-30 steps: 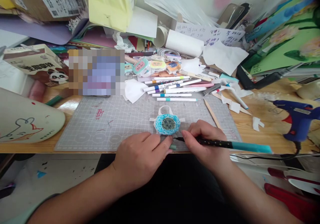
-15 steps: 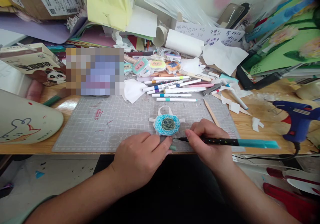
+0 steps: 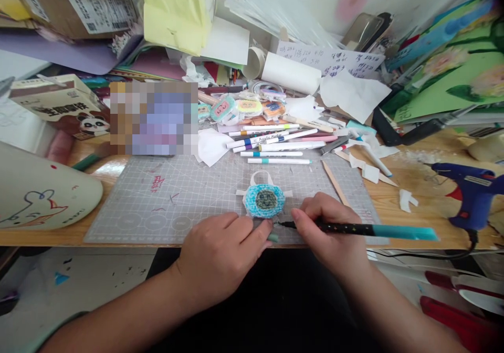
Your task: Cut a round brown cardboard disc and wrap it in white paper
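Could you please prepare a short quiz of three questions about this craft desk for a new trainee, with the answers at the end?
1. True or false: the right hand holds a black and teal marker pen.
2. Where does the blue round craft piece lie? A) on the grey cutting mat; B) on a plate; C) in a drawer.
3. Fill in: the blue glue gun stands on the person's ___ side of the desk.
Key: 1 true; 2 A; 3 right.
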The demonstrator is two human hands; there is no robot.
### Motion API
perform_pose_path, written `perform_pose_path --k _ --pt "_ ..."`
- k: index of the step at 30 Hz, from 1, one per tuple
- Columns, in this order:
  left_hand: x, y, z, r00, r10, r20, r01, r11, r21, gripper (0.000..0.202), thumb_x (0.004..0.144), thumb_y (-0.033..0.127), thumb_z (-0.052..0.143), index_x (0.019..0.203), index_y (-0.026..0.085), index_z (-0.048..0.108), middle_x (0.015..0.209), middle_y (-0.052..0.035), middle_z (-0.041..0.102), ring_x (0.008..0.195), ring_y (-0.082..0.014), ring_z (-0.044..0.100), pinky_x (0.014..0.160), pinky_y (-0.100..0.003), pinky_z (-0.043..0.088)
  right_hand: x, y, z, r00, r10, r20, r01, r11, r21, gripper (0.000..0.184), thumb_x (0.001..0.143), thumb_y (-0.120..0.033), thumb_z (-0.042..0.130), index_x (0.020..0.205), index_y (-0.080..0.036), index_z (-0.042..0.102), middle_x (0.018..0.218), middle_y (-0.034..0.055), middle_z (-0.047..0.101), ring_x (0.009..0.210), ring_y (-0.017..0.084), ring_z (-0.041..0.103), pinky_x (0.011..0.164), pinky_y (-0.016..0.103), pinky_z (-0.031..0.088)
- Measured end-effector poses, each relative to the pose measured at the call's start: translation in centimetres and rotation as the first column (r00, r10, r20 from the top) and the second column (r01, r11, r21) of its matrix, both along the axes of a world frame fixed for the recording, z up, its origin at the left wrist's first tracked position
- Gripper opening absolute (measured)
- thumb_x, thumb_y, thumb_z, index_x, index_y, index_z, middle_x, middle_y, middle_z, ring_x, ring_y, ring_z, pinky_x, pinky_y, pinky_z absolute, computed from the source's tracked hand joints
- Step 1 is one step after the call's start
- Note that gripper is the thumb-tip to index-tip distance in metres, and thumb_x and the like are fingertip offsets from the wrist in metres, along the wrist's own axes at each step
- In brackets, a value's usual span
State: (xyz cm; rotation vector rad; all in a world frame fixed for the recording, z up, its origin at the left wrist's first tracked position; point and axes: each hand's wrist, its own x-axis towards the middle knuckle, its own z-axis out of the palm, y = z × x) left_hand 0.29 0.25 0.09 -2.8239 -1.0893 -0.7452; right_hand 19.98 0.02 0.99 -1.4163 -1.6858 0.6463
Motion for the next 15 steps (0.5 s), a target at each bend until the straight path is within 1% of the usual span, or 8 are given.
perform_pose_path --k 6,15 --pt "0.01 -0.09 -0.07 1.000 -0.003 0.018 0.003 1.000 -0.005 0.022 0.089 0.028 0.054 0.101 0.017 0.069 0.061 0.0006 0.062 0.053 -0.0169 0.056 0.046 -0.032 0.042 -0.04 0.03 -0.06 1.000 0.010 0.017 -0.010 1.000 0.012 0.032 0.080 -0.020 0.059 0.055 -0.022 0.040 0.049 -0.0061 0.043 0.044 0.009 0.040 0.044 0.024 0.031" --pt "-0.03 -0.15 -0.06 1.000 -0.002 0.019 0.002 1.000 -0.008 0.022 0.089 0.029 0.055 0.101 0.017 0.069 0.061 0.0004 0.061 0.053 -0.0168 0.056 0.045 -0.032 0.041 -0.14 0.02 -0.09 0.999 0.044 -0.010 -0.044 0.999 0.021 0.032 0.080 -0.019 0.061 0.055 -0.022 0.042 0.049 -0.0059 0.045 0.044 0.009 0.040 0.043 0.024 0.032"
